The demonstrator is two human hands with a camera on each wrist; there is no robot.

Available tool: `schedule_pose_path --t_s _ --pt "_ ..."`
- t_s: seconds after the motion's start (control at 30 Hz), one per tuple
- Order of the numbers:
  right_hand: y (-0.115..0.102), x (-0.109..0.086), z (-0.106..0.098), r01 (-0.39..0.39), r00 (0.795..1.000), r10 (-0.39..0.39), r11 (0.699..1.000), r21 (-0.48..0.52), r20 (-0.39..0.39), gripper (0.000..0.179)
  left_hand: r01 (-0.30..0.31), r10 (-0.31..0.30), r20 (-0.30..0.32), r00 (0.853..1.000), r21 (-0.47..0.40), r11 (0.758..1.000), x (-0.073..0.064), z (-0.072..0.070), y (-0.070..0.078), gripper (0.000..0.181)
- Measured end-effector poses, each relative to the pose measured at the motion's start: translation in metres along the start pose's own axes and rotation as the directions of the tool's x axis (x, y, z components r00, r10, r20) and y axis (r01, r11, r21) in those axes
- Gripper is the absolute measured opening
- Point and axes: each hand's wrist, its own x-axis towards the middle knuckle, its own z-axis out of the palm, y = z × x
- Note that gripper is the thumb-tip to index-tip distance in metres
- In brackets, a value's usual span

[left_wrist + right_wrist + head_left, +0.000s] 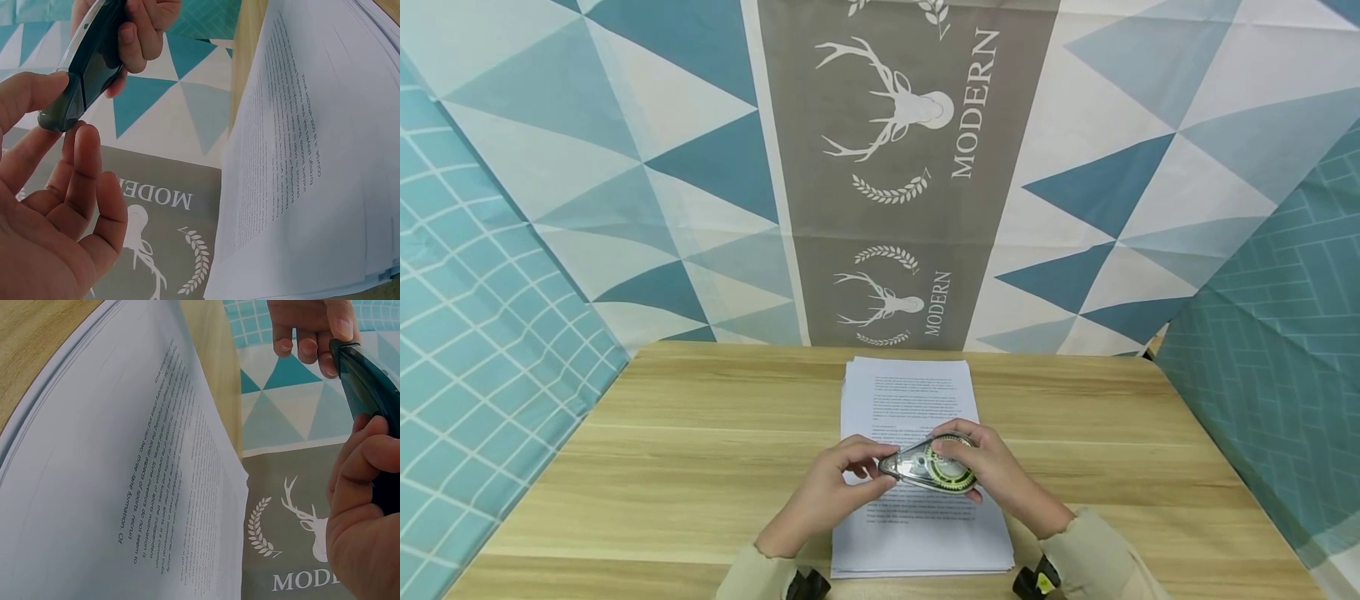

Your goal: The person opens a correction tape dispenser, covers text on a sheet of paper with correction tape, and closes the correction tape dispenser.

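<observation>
Correction tape dispenser [931, 468] hovers just above the paper stack [917, 517] on the desk [662, 450], its pointed tip pinched by the left hand [835, 492], its round body gripped by the right hand [992, 475] (light, rigid plastic, probably slick; the flat sides look safest)

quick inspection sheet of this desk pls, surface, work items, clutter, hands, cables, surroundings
surface: wooden table, light grain, paper lying along its middle.
work items: correction tape dispenser, clear shell with a green wheel, held above a stack of printed paper.
clutter: nothing seen.
hands: left hand pinches the narrow end of the dispenser with its fingertips; right hand grips the round end. Dark wrist-worn devices show at both cuffs.
cables: nothing seen.
surroundings: backdrop cloth with blue triangles and a grey band bearing deer heads and the word MODERN; teal grid-pattern side panels.
</observation>
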Motion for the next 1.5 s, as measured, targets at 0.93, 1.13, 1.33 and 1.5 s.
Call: schedule_pose_path --t_s 0.93,1.13,1.33,1.5 --pt "-0.002 -0.002 0.001 -0.05 0.998 0.052 0.993 -0.105 0.017 0.036 0.011 -0.01 0.035 0.999 -0.014 1.0 -0.003 -0.003 -0.003 0.032" --pt "-0.002 -0.004 -0.004 -0.045 0.997 0.057 0.981 -0.19 0.055 0.035 -0.003 0.003 0.06 0.998 -0.007 1.0 -0.004 -0.004 -0.005 0.031" --pt "0.0 -0.004 -0.01 -0.029 0.982 0.074 0.969 -0.244 0.176 0.035 -0.018 0.018 0.103 0.995 -0.005 1.0 -0.004 -0.006 -0.005 0.03" --pt "0.0 -0.005 -0.012 -0.021 0.965 0.081 0.971 -0.237 0.249 0.034 0.005 -0.005 0.124 0.992 0.001 1.0 -0.004 -0.005 -0.004 0.029"
